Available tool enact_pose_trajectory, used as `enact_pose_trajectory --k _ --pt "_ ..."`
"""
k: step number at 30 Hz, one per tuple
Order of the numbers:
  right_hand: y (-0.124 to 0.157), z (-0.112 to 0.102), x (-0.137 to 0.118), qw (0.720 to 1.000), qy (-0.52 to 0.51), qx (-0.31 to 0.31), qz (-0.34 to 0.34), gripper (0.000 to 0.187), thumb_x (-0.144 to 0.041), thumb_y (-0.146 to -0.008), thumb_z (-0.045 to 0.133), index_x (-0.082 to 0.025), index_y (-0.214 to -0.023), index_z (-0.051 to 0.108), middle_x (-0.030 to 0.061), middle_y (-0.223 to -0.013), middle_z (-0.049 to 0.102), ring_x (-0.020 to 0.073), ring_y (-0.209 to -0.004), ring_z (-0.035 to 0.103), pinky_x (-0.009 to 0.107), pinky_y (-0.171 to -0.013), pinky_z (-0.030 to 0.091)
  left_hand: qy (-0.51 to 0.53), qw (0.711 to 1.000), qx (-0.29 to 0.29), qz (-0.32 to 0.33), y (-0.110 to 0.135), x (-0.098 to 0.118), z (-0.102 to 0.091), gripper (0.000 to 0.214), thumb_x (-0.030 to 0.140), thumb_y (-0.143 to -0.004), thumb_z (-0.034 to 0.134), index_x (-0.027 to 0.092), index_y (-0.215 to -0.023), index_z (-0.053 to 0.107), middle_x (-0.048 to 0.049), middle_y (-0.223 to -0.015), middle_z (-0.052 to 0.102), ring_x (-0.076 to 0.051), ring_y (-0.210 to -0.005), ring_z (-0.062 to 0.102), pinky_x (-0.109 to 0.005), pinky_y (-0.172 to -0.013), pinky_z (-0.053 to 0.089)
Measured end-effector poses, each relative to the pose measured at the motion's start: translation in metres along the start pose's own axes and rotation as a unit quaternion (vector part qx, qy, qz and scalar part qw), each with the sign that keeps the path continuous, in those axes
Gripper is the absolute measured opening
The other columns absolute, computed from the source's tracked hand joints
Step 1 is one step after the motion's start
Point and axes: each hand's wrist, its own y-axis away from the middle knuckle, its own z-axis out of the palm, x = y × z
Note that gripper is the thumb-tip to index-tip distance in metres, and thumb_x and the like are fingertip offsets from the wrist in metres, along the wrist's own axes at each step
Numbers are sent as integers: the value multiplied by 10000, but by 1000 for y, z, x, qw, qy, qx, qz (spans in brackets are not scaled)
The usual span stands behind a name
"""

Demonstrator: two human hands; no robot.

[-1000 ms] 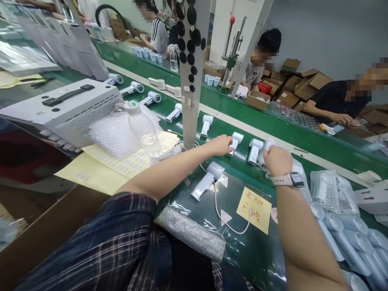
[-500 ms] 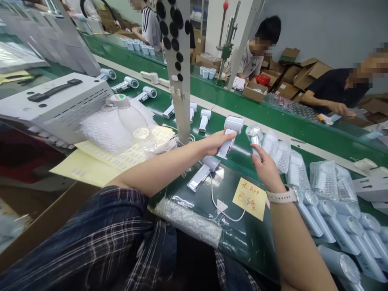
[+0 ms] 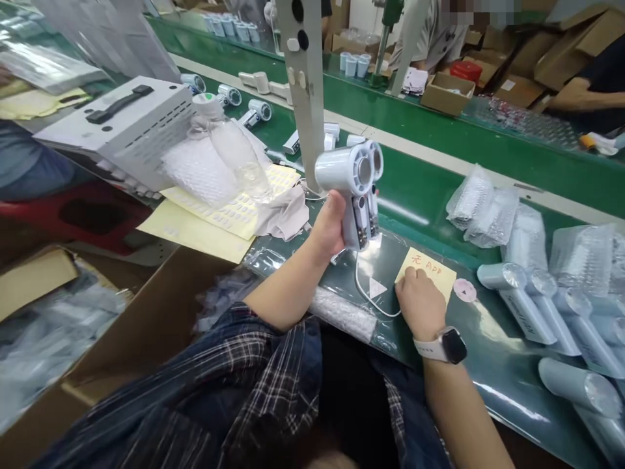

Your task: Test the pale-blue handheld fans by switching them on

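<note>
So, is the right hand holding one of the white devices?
No, the right hand rests on the yellow note, while the left hand alone grips the white devices.

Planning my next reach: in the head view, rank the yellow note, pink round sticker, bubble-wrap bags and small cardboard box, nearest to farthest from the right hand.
1. yellow note: under the right hand, touching it.
2. pink round sticker: just right of the note.
3. bubble-wrap bags: farther back-right, on the belt.
4. small cardboard box: beyond the belt, far side.
</note>
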Motion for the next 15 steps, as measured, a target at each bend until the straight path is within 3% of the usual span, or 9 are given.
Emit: enact_pose_trajectory --k 3,7,10,12,15 --pt "17 5 -9 988 -113 -75 -79 252 -425 -1021 459 -226 -920 575 80 -812 708 240 -802 710 345 -756 538 40 996 -42 -61 13 5 6 764 937 -847 528 203 -1030 631 -124 -1190 747 -345 -1375 637 -468 -1027 604" --pt "40 -5 -23 911 -371 -142 -114 404 -596 -988 573 -213 -1051 686 22 -703 701 203 -676 691 322 -669 565 89 982 -88 -140 40 15 9 908 1042 -686 562 194 -1002 637 -164 -1171 743 -409 -1415 593 -526 -1045 593" --pt "45 -6 -38 896 -407 -136 -116 355 -557 -900 757 -202 -907 753 35 -695 723 188 -643 685 300 -627 547 103 980 -88 -146 51 20 9 888 1052 -597 626 201 -848 590 -166 -1184 735 -406 -1428 575 -512 -1073 577" --pt "48 -1 -50 892 -418 -120 -127 338 -523 -905 779 -201 -813 733 24 -650 695 168 -591 649 286 -583 516 109 981 -77 -137 51 23 8 889 1066 -574 617 202 -771 541 -167 -1224 726 -386 -1391 602 -488 -1064 577" --pt "54 10 -66 865 -477 -89 -126 300 -485 -976 728 -208 -863 712 -21 -582 610 147 -546 603 286 -566 504 110 986 -49 -112 49 24 6 923 1094 -518 604 195 -710 520 -157 -1290 711 -349 -1286 656 -439 -1006 586"
